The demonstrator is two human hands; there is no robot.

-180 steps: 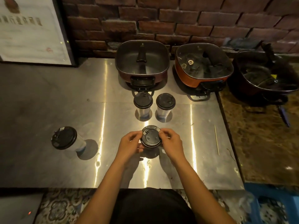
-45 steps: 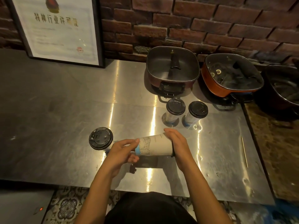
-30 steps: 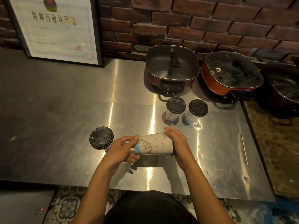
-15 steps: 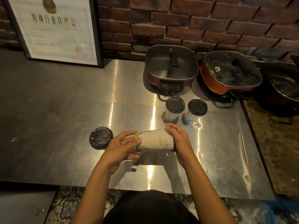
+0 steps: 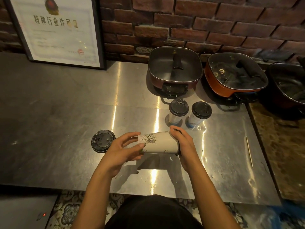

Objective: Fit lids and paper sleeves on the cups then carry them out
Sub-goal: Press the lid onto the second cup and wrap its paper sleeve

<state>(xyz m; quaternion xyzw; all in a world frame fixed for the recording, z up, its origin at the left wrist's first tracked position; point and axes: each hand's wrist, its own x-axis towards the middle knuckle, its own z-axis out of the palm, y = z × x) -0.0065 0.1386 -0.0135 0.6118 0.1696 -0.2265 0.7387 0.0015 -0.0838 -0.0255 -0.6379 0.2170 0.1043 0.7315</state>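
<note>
I hold a white paper cup (image 5: 159, 143) on its side above the steel table (image 5: 66, 129), its printed figure facing up. My right hand (image 5: 183, 146) grips the lidded end at the right, hiding the black lid. My left hand (image 5: 123, 150) holds the narrow base end with thumb and fingertips. Behind it two lidded cups (image 5: 178, 111) (image 5: 198, 115) stand upright side by side. A fourth cup with a black lid (image 5: 102, 143) stands to the left, next to my left hand; its body is hidden under the lid.
Three electric hot pots line the brick wall: a dark red one (image 5: 175, 70), an orange one (image 5: 234, 76), a dark one (image 5: 288, 88) at the right edge. A framed certificate (image 5: 56, 30) leans at back left. A thin wooden stick (image 5: 249, 152) lies at right.
I lifted the cup and laid it sideways between both hands; since one second ago it has rolled, bringing the printed figure to the top. My view shifted left.
</note>
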